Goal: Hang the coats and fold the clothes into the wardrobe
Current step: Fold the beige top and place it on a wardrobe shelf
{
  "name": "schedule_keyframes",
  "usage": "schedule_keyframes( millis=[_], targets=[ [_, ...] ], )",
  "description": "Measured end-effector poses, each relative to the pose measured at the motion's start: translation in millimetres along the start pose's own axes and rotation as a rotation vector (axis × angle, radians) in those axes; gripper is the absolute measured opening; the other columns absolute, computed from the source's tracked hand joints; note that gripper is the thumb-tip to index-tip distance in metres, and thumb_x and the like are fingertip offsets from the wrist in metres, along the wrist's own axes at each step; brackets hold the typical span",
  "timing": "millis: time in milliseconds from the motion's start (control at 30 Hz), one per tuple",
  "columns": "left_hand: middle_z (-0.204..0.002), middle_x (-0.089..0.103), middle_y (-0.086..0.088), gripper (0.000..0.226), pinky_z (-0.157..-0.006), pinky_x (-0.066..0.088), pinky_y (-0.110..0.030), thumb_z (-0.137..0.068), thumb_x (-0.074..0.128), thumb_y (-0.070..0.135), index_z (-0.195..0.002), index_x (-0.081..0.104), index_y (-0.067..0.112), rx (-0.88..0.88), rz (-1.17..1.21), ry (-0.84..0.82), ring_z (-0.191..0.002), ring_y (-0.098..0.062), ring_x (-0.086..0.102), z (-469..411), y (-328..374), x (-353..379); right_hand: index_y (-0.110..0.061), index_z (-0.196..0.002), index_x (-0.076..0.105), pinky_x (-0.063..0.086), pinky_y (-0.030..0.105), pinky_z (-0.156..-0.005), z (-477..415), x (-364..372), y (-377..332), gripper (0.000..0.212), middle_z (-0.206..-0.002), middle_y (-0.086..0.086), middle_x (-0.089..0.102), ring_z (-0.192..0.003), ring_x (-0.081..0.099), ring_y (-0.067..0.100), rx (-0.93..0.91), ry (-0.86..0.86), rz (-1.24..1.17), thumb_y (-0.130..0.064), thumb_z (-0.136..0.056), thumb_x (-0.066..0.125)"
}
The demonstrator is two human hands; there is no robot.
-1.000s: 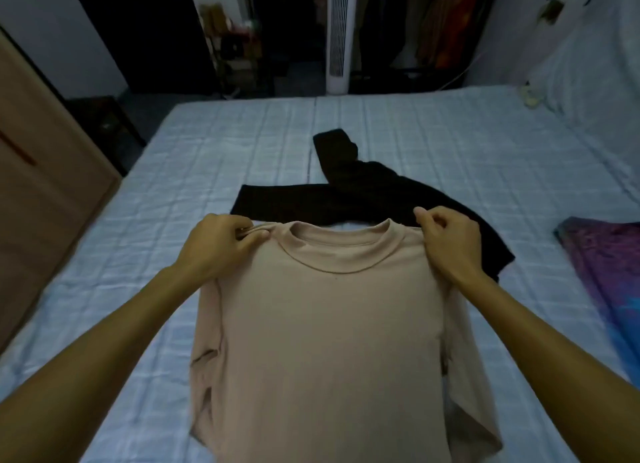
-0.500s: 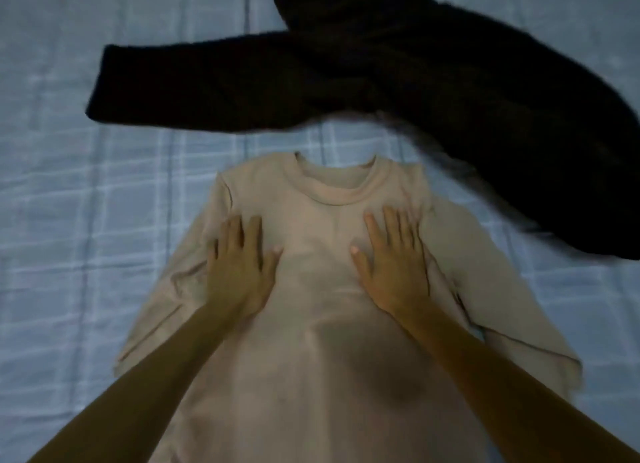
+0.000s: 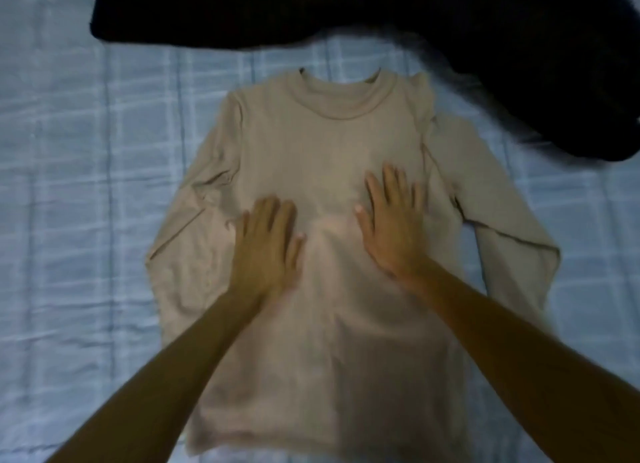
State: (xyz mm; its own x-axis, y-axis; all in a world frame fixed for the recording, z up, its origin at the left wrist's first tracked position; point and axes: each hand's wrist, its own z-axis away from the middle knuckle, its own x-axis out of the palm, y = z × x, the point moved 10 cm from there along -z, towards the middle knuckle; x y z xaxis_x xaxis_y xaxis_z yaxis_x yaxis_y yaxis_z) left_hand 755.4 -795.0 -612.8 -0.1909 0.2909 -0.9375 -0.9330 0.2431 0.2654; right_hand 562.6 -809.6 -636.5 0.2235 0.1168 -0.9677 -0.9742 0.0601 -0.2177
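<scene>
A beige long-sleeved shirt (image 3: 332,144) lies flat, front up, on the bed, collar pointing away from me and both sleeves folded down along its sides. My left hand (image 3: 266,251) presses flat on the shirt's chest left of centre, fingers straight. My right hand (image 3: 393,220) presses flat on the chest right of centre, a little higher up, fingers straight too. Neither hand grips any cloth.
A black garment (image 3: 381,9) sprawls across the top of the view, just beyond the shirt's collar and reaching down at the right. The bed's pale blue checked sheet (image 3: 69,185) surrounds the shirt on all sides.
A second ago both hands pinched the shirt's shoulders and held it up. The shirt now lies on the bed, and both flat hands have slid down from near the collar toward me.
</scene>
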Motion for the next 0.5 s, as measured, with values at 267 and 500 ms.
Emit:
schedule_keyframes(
  millis=[267, 500],
  targets=[
    [-0.151, 0.03, -0.018, 0.077, -0.109, 0.018, -0.049, -0.087, 0.036, 0.067, -0.145, 0.035, 0.017, 0.214, -0.135, -0.304, -0.139, -0.034, 0.025, 238, -25, 83, -0.017, -0.144, 0.029, 0.013, 0.046, -0.112, 247, 51, -7, 0.062, -0.15, 0.018, 0.03, -0.139, 0.021, 0.03, 0.016, -0.228, -0.018, -0.053, -0.095, 0.024],
    [-0.153, 0.024, -0.019, 0.065, -0.11, 0.022, -0.055, -0.089, 0.044, 0.045, -0.146, 0.034, 0.016, 0.271, -0.124, -0.143, -0.139, -0.039, 0.026, 278, -47, 79, -0.016, -0.148, 0.026, 0.009, 0.056, -0.113, 333, 51, 10, 0.084, -0.156, 0.013, 0.017, -0.144, 0.013, 0.03, -0.133, -0.23, 0.034, -0.061, -0.08, 0.048]
  ],
)
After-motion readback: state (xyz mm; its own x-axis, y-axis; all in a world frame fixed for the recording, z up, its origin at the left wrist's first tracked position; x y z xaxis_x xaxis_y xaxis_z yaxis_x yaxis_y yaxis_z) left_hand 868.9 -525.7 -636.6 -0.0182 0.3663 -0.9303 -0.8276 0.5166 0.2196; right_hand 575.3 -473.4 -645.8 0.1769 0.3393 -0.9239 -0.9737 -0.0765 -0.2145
